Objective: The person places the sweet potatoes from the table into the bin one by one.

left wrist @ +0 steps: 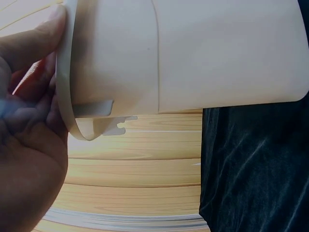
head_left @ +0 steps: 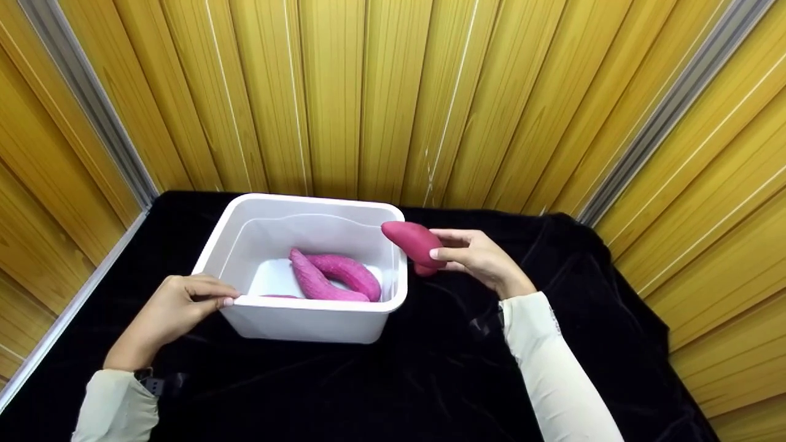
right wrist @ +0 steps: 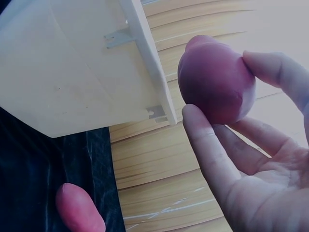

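My left hand [head_left: 178, 310] pinches the near-left rim of a white plastic bin [head_left: 313, 322], thumb on one side and fingers on the other, as the left wrist view also shows. Beside the bin's right rim, my right hand [head_left: 482, 258] holds a smooth reddish-pink sweet potato [head_left: 410, 239] between thumb and fingertips. Its narrow end points left, just over the rim. A second reddish piece [right wrist: 79, 208] lies on the black cloth in the right wrist view. Inside the bin are curved, bumpy magenta pieces [head_left: 319, 282]; the front wall partly hides another.
Black cloth [head_left: 393, 393] covers the table under the bin. Yellow wood-patterned panels [head_left: 393, 92] stand behind and at both sides, with grey metal strips [head_left: 675, 110] at the corners.
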`<move>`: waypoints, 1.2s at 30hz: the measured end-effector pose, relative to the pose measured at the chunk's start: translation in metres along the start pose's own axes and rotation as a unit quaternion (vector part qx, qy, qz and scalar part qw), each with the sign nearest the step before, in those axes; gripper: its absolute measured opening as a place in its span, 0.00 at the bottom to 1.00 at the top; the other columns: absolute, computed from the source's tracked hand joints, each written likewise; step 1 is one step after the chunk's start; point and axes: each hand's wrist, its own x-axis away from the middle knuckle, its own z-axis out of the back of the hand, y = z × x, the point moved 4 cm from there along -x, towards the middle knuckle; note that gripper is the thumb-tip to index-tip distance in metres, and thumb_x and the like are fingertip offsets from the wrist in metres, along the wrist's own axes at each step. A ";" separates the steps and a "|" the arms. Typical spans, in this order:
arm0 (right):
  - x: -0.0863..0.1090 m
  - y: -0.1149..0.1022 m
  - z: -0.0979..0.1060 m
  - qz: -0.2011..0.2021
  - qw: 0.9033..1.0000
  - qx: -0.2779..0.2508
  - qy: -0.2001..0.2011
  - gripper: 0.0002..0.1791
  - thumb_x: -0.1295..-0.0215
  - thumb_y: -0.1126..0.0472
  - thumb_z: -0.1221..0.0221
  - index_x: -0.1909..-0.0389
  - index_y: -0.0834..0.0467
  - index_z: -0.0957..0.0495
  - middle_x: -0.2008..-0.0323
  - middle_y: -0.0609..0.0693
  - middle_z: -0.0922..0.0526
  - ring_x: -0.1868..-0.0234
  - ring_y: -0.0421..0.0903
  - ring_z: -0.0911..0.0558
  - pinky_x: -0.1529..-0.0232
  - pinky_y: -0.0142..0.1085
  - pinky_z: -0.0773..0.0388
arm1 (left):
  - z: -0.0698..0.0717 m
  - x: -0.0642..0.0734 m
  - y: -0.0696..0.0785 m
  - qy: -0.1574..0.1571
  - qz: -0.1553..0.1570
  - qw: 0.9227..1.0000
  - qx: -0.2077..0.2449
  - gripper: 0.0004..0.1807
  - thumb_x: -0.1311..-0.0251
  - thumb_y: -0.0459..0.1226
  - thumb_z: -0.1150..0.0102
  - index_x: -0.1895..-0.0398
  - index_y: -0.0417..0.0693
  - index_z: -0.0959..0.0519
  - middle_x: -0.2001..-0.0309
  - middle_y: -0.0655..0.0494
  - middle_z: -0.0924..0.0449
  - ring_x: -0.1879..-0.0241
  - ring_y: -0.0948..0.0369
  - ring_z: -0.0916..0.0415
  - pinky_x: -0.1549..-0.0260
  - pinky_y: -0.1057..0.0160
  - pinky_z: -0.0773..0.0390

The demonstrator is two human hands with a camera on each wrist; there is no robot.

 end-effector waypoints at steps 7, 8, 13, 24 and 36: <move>-0.004 -0.006 -0.004 -0.005 1.000 0.019 -0.005 0.33 0.43 0.69 0.35 0.36 0.69 0.33 0.48 0.61 0.21 0.53 0.52 0.16 0.44 0.44 0.22 | 0.000 0.000 0.001 0.004 -0.009 1.000 0.003 0.09 0.56 0.24 0.29 0.71 0.44 0.12 0.70 0.53 0.13 0.66 0.78 0.24 0.63 0.85 0.29; -0.005 -0.006 -0.005 -0.007 1.000 0.020 -0.005 0.33 0.43 0.69 0.36 0.36 0.69 0.33 0.48 0.62 0.22 0.53 0.52 0.16 0.44 0.44 0.21 | 0.000 0.000 0.001 0.003 -0.009 1.000 0.002 0.09 0.56 0.24 0.29 0.71 0.44 0.12 0.70 0.53 0.13 0.65 0.78 0.25 0.63 0.85 0.29; -0.007 -0.008 -0.008 -0.018 0.999 0.031 -0.001 0.32 0.43 0.69 0.36 0.36 0.68 0.33 0.45 0.62 0.24 0.52 0.48 0.17 0.44 0.44 0.22 | 0.000 0.000 0.001 0.000 -0.004 1.000 -0.003 0.09 0.56 0.24 0.29 0.71 0.45 0.12 0.70 0.53 0.13 0.65 0.78 0.25 0.62 0.86 0.29; -0.012 -0.015 -0.015 -0.028 0.998 0.051 -0.002 0.33 0.42 0.67 0.35 0.35 0.66 0.33 0.42 0.61 0.25 0.51 0.47 0.18 0.49 0.38 0.20 | 0.001 0.000 0.000 -0.009 0.005 1.000 -0.016 0.11 0.55 0.25 0.30 0.70 0.48 0.11 0.70 0.57 0.12 0.64 0.78 0.24 0.61 0.85 0.29; -0.022 -0.021 -0.028 -0.031 0.998 0.048 -0.010 0.31 0.43 0.69 0.36 0.37 0.65 0.31 0.42 0.60 0.25 0.52 0.47 0.17 0.48 0.38 0.19 | 0.000 0.000 -0.001 -0.001 0.007 1.000 -0.011 0.08 0.55 0.26 0.29 0.72 0.46 0.12 0.70 0.54 0.13 0.64 0.78 0.24 0.61 0.86 0.29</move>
